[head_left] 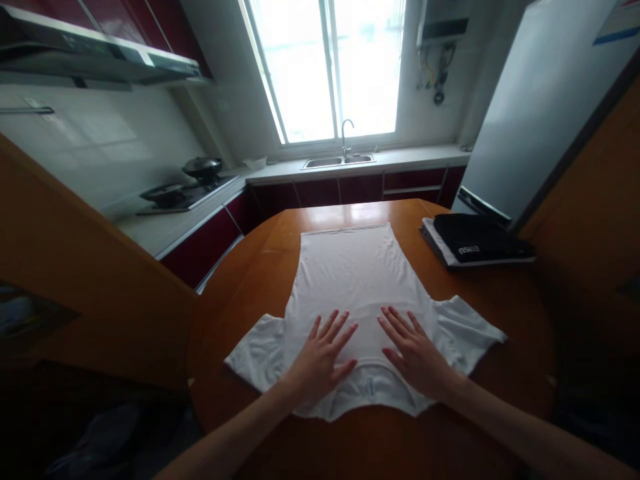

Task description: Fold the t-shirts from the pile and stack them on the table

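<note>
A white T-shirt [350, 273] lies spread out on a round wooden table [240, 280], its neckline nearest me and its hem toward the window. Both short sleeves stick out to the sides, slightly creased. My left hand [320, 363] rests flat on the upper chest of the shirt, left of the middle, fingers spread. On the other side of the middle, my right hand [413, 353] also lies flat on the fabric with its fingers apart. Neither hand grips the cloth. Small wrinkles run over the shirt's body.
A stack of folded clothes [477, 240], black on top, sits at the table's far right. Beyond are a counter with a sink [340, 161], a stove with dark pans [203, 167] at left, and a fridge [535, 113] at right.
</note>
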### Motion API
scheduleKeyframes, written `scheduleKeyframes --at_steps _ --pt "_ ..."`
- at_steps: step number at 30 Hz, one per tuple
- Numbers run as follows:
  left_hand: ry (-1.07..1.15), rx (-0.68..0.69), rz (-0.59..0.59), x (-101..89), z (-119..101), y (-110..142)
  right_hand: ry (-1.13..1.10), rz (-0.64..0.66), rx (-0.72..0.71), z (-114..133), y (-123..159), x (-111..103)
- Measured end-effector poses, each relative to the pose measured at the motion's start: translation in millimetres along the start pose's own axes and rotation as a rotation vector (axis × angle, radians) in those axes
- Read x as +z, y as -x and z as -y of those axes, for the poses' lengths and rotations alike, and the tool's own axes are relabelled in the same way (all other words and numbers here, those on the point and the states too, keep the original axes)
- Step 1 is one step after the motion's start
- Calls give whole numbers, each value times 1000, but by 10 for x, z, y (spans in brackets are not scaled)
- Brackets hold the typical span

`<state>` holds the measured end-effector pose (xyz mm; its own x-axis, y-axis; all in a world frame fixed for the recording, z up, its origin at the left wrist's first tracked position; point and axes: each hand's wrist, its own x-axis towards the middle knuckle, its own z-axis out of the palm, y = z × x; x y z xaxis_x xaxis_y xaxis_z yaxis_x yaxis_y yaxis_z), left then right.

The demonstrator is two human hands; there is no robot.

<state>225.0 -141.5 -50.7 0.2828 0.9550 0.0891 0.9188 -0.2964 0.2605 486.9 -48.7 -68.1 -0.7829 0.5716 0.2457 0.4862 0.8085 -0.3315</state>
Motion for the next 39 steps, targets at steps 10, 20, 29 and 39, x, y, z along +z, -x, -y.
scheduleKeyframes --at_steps 10,20,29,39 --pt "11 -26 -1 90 -113 201 30 1 33 83 191 48" --pt "53 -71 -16 75 -185 237 58 -25 56 -9 261 228" --pt "52 -160 -81 76 -126 232 114 -107 87 -101 276 329" --pt "-11 -129 -67 111 -131 251 114 -88 113 -79 300 329"
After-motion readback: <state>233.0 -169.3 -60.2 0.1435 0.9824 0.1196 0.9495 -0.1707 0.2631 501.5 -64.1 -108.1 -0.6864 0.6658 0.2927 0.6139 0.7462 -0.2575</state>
